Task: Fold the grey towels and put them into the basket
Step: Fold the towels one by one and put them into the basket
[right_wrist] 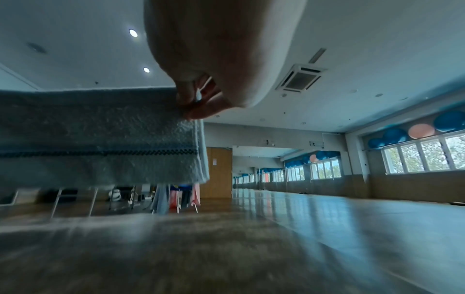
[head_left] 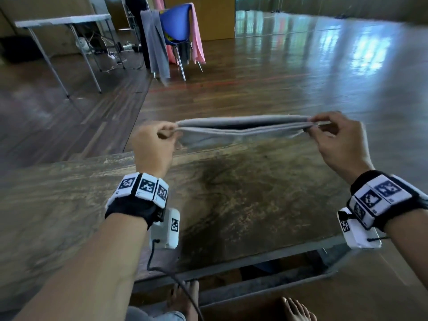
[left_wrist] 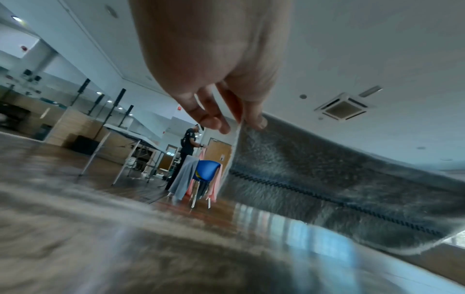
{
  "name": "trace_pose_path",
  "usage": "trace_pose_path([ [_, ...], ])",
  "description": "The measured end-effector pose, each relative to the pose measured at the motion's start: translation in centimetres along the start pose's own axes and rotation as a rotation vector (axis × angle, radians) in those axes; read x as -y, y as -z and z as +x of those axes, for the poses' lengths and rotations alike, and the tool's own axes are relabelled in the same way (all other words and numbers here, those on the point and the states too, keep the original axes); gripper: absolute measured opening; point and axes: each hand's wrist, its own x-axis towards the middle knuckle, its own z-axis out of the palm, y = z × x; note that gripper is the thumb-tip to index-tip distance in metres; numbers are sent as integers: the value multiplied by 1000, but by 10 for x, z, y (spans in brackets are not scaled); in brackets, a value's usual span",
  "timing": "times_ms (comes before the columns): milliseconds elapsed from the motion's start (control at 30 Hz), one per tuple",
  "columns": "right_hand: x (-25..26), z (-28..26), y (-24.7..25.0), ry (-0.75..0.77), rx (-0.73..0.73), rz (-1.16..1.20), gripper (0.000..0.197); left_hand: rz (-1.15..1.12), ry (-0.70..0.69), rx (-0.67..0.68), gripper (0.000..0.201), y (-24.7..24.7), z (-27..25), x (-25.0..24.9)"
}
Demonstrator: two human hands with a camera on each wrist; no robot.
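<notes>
A grey towel [head_left: 240, 129] hangs doubled over above the far edge of the wooden table [head_left: 243, 205], stretched level between both hands. My left hand [head_left: 172, 132] pinches its left top corners, and my right hand [head_left: 311, 126] pinches the right ones. In the left wrist view the towel [left_wrist: 327, 175] drops from my fingertips [left_wrist: 259, 121], showing a dark woven stripe. The right wrist view shows the same towel [right_wrist: 100, 139] hanging left of my right hand [right_wrist: 193, 103]. No basket shows in any view.
Beyond the table stands a blue chair [head_left: 176, 26] draped with another grey towel [head_left: 156, 47] and pink cloths [head_left: 196, 35]. A white folding table [head_left: 62, 20] stands at the far left. A person [left_wrist: 187, 147] stands behind the chair. My bare feet [head_left: 296, 309] show under the table's near edge.
</notes>
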Motion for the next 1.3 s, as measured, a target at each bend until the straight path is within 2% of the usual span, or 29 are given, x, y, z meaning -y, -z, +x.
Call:
trace_pose_path([
  [67,-9,-19,8,-72,125,-26,18,40,38,117,18,5,-13,13],
  [100,-15,-28,12,-136,242,-59,19,69,90,251,19,6,-21,20],
  [167,-24,-44,19,-249,505,-145,22,175,199,605,19,5,-36,34],
  [200,-28,-51,20,-276,584,-189,22,222,239,728,17,3,-42,39],
  [233,-32,-55,21,-290,611,-228,19,240,279,773,15,-1,-47,44],
  [333,-40,-61,18,-338,533,-338,2,240,381,637,7,-11,-50,48],
  [433,-43,-61,10,-427,542,-426,27,309,430,591,46,-23,-51,45],
  [500,-39,-63,4,-443,579,-448,40,359,438,621,60,-28,-53,38],
  [567,-36,-63,-2,-455,573,-450,42,396,472,617,55,-32,-53,35],
  [767,-21,-60,-11,-534,541,-458,28,440,581,575,45,-35,-52,33],
  [833,-17,-57,-10,-535,498,-451,27,418,580,562,45,-32,-50,31],
  [967,-13,-48,-6,-517,364,-339,25,309,640,460,27,-21,-36,23],
  [1067,-13,-50,-1,-544,461,-390,28,267,683,536,24,-12,-33,22],
  [1167,-13,-61,0,-516,560,-570,16,365,604,609,18,-16,-44,24],
  [1233,-12,-63,-2,-355,563,-596,14,373,429,587,13,-22,-49,23],
  [1300,-11,-64,-6,-179,655,-491,27,300,222,630,25,-30,-52,22],
])
